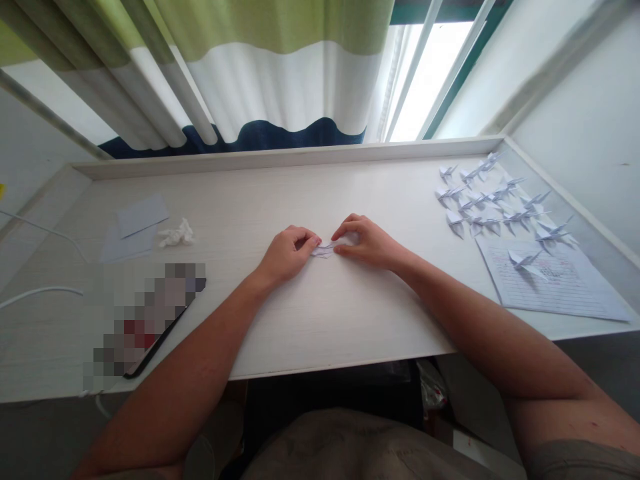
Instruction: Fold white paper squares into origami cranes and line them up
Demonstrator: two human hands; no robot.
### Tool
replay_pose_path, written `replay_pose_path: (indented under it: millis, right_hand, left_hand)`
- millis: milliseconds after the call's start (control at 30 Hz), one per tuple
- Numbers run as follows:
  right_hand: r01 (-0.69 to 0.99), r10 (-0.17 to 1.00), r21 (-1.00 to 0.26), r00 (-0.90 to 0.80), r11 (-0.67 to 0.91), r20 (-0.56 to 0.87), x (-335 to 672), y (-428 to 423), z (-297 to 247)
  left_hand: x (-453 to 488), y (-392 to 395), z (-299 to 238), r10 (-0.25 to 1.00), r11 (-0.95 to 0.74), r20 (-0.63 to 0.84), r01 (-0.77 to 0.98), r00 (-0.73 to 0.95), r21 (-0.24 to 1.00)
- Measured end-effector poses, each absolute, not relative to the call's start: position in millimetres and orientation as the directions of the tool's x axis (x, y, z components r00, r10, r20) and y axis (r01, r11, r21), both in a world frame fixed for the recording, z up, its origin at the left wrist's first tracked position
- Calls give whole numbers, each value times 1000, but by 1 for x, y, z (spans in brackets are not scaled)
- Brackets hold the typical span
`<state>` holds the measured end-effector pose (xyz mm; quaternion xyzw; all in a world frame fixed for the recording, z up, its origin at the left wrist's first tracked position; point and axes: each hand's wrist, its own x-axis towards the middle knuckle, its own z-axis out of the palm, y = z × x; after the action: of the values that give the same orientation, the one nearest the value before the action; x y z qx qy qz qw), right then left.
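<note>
Pale, wood-look tabletop (300, 320): phone (159, 323), a couple of loose white sheets (143, 215) and a crumpled white wad (177, 233) on the left, loads of paper cranes (477, 200) plus a lined, written-on page (555, 287) over right.

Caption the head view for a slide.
Left hand and right hand pinch a small folded paper at a white desk, with origami cranes clustered at right.

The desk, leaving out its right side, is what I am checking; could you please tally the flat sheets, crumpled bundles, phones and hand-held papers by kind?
Flat paper sheets: 2
Crumpled white bundle: 1
Phone: 1
Folded paper between the left hand and right hand: 1
Total: 5
</note>
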<state>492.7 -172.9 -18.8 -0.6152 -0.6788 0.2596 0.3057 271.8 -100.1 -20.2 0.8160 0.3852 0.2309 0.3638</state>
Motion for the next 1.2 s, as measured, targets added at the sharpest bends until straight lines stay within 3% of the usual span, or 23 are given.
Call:
replay_pose_path:
  millis: [133,267,433,700,967,1200]
  right_hand:
    - [713,984,-678,-107,178,145,493,-175,-23]
    - [735,941,-587,-252,339,227,492,-177,-27]
    - [736,913,-539,-330,409,241,490,-178,-26]
    - [749,907,-512,-359,420,219,485,-181,-20]
    - [740,949,-598,-199,309,244,472,-174,-26]
    - [723,945,-611,-210,322,250,474,-172,-31]
  left_hand:
    - [257,-96,-16,720,-452,84,373,689,810]
    - [254,-98,-16,688,-513,125,358,715,780]
    - [256,-98,-19,625,-605,192,314,757,732]
    - [252,-97,-18,714,-511,119,397,690,762]
    - [251,-93,-18,704,-546,146,399,695,736]
    - [251,-94,-15,621,-622,178,342,763,705]
